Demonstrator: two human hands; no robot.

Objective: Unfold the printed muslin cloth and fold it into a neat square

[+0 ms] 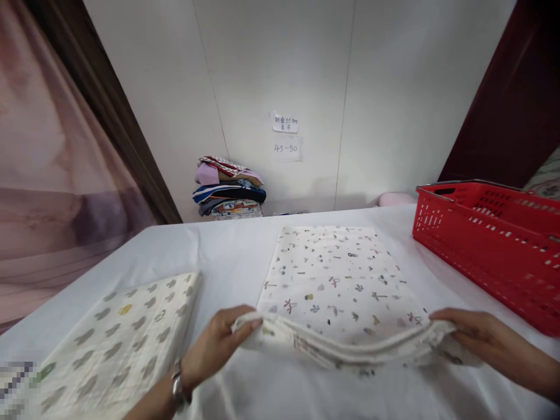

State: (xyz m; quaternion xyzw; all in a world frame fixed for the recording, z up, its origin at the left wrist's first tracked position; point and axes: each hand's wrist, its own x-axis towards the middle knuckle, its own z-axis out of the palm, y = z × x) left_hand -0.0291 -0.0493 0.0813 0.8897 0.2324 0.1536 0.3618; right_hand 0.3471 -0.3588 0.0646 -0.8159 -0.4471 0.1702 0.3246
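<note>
A white cloth with small printed shapes (332,280) lies folded flat on the white table (236,251) in front of me. My left hand (216,344) pinches its near left corner, fingers closed over the layered edge. My right hand (485,341) grips the near right corner the same way. The near edge is lifted slightly off the table and sags between my hands. A watch sits on my left wrist.
A folded white cloth with grey leaf shapes (118,344) lies at the near left. A red plastic basket (490,251) stands at the right. A stack of folded colourful clothes (227,189) sits behind the table by the wall. A curtain hangs at left.
</note>
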